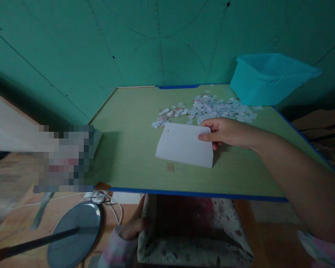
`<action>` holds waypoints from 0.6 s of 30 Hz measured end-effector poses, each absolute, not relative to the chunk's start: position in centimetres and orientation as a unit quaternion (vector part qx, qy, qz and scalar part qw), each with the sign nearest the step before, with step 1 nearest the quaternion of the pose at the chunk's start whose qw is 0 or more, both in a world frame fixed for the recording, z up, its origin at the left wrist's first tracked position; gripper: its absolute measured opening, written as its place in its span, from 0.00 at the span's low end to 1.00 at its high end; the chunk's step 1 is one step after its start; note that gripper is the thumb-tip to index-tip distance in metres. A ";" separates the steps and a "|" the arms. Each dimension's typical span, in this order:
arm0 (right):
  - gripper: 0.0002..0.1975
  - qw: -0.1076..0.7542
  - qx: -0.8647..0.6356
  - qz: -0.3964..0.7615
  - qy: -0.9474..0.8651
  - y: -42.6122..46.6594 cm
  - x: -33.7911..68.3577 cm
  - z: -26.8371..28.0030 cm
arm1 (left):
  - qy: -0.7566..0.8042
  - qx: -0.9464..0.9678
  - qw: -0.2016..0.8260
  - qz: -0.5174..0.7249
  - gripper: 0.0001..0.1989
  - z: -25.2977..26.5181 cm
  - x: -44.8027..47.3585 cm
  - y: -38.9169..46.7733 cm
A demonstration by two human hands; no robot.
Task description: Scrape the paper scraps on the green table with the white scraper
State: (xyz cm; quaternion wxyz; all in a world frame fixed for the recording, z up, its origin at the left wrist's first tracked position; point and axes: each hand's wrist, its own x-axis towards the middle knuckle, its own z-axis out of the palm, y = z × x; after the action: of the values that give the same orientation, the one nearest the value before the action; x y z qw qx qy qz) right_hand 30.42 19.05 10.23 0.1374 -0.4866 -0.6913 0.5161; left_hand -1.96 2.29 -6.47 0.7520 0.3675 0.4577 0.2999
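My right hand (216,133) pinches the right edge of a white sheet of paper (184,145), thumb on the near face. A small mark or hole shows near the sheet's top left corner. The sheet is tilted over the pale green tabletop (134,163). Just behind it lies a heap of small torn paper scraps (212,108). Below the table's front edge, my left hand (133,225) is closed at the left side of a flower-patterned, cloth-covered box (195,251). The box has a dark, reddish inside; some of my left fingers are hidden.
A turquoise plastic bin (261,87) stands at the back right corner, against the green wall (128,41). Blue edging (195,193) runs along the table front. At lower left are a round grey base with a pole (75,234), white cables (118,212) and a blurred-out object (65,158).
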 end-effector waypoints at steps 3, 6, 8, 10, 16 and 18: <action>0.15 0.086 -0.493 0.517 -0.695 18.8 30.3 10.4 | 0.450 0.400 0.739 0.302 0.26 -6.3 -2.9 1.8; 0.16 0.048 -0.481 0.528 -0.698 18.5 30.0 10.6 | 0.433 0.402 0.741 0.318 0.22 -5.6 -3.5 1.1; 0.16 0.034 -0.474 0.534 -0.700 18.2 29.8 10.8 | 0.419 0.392 0.751 0.328 0.23 -5.2 -3.6 0.8; 0.16 0.025 -0.464 0.538 -0.703 18.0 29.6 10.9 | 0.414 0.385 0.755 0.332 0.25 -5.1 -3.6 0.7; 0.14 0.050 -0.444 0.531 -0.720 18.1 29.8 11.1 | 0.431 0.386 0.734 0.356 0.28 -5.1 -3.7 0.2; 0.14 0.074 -0.448 0.519 -0.724 18.2 30.0 10.9 | 0.446 0.406 0.714 0.354 0.24 -5.3 -3.7 0.2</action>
State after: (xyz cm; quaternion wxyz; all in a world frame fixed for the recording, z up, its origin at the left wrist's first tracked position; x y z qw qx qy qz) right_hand 30.03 18.25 10.94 0.0739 -0.4480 -0.7239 0.5194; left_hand -3.75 0.16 -5.32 0.7144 0.4061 0.4462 0.3544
